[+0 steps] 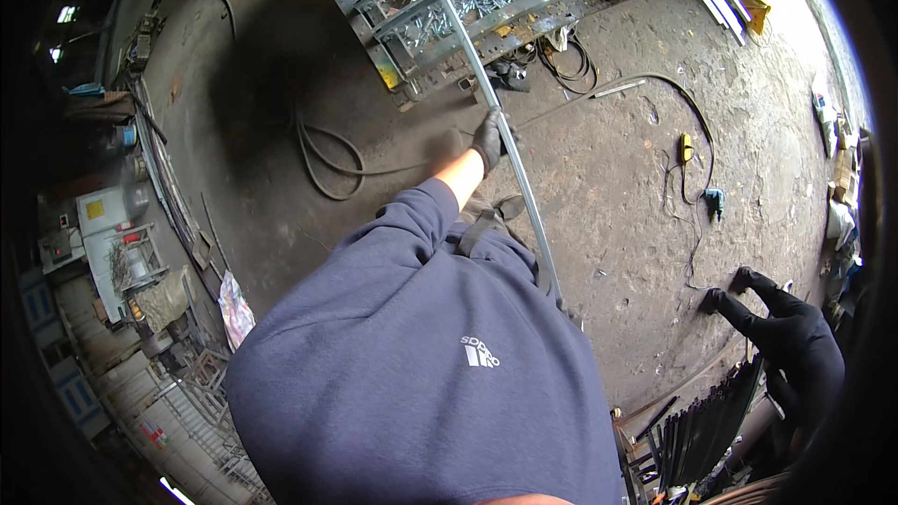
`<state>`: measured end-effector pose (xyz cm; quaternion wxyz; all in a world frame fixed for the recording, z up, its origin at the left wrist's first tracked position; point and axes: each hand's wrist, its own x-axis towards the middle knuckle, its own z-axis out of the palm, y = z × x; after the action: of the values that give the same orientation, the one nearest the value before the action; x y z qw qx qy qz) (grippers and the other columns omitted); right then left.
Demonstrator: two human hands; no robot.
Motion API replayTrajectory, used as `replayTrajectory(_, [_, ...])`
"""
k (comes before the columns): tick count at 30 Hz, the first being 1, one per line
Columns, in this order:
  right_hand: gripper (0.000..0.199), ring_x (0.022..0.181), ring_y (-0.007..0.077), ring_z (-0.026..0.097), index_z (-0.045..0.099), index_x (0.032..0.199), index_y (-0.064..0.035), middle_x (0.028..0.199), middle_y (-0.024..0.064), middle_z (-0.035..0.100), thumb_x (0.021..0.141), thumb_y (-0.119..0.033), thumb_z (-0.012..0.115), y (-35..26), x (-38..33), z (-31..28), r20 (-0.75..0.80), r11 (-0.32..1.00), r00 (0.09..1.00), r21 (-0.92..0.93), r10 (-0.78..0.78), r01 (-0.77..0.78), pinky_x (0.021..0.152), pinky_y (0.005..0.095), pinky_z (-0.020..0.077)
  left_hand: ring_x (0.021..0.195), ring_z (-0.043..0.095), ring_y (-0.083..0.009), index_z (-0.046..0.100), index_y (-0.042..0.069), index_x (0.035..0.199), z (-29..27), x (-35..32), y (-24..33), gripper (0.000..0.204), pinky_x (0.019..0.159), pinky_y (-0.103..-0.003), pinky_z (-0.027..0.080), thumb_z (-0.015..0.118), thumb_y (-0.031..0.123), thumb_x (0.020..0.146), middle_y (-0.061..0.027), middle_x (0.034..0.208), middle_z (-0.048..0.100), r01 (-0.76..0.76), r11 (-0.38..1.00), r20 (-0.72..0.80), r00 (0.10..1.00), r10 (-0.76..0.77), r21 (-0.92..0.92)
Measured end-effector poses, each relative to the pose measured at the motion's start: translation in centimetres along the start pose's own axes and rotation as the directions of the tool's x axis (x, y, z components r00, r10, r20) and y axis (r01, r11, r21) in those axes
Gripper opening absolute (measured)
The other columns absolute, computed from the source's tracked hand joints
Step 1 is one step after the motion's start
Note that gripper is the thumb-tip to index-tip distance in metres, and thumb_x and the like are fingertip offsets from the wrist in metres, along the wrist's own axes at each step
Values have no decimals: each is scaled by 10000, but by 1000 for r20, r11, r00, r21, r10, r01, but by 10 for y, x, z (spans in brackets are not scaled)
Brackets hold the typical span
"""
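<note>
A long, thin metal bar (524, 182) slants from the frame of a metal rack (379, 56) at the top down to my waist. My left hand (488, 140), in a dark glove, is closed around the bar near its middle. The bar's upper end overlaps the rack's curved rail (547, 11); whether they touch or are joined I cannot tell. Its near end goes down beside the right side of my navy sweatshirt (421, 355). My right hand does not show, hidden by my body or out of the picture.
Many loose bolts (491, 0) lie on the rack. Dark cables (332, 168) loop across the concrete floor. A blue power drill (715, 204) and a yellow object (686, 148) lie at right. Someone in dark clothes (795, 341) is at lower right, beside dark bars (706, 421).
</note>
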<state>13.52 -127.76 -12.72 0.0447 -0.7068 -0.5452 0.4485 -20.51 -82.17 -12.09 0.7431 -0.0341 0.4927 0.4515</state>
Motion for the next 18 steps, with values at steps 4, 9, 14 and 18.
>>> replayTrajectory(4, [493, 619, 153, 509, 692, 845, -50, 640, 33, 559, 972, -517, 597, 9, -49, -35, 160, 879, 914, 255, 373, -404, 560, 353, 409, 642, 675, -284, 565, 113, 1047, -18, 13, 49, 317, 628, -462, 597, 589, 416, 953, -106, 823, 659, -183, 983, -131, 974, 185, 24])
replayTrajectory(9, [472, 611, 79, 454, 694, 860, -44, 647, -35, 537, 968, -498, 626, -54, -63, -83, 184, 830, 885, 308, 427, -465, 548, 309, 379, 740, 707, -290, 553, 65, 1193, -37, 29, 88, 320, 658, -439, 613, 563, 318, 997, -129, 998, 678, -56, 995, -221, 973, 73, 81])
replayTrajectory(14, [408, 692, 88, 535, 708, 914, -50, 730, -9, 628, 968, -448, 636, -95, -66, -94, 109, 861, 930, 353, 351, -366, 616, 306, 439, 783, 711, -286, 548, 52, 1213, -42, 32, 97, 351, 666, -433, 609, 555, 338, 1010, -127, 1016, 682, -89, 987, -199, 973, 115, 136])
replayTrajectory(18, [368, 714, 100, 569, 717, 932, -48, 753, 3, 662, 965, -408, 644, -99, -72, -99, 89, 866, 925, 328, 370, -378, 651, 307, 468, 799, 716, -289, 549, 49, 1211, -44, 29, 94, 339, 676, -434, 608, 554, 325, 1012, -131, 1022, 688, -187, 976, -118, 973, 199, 108])
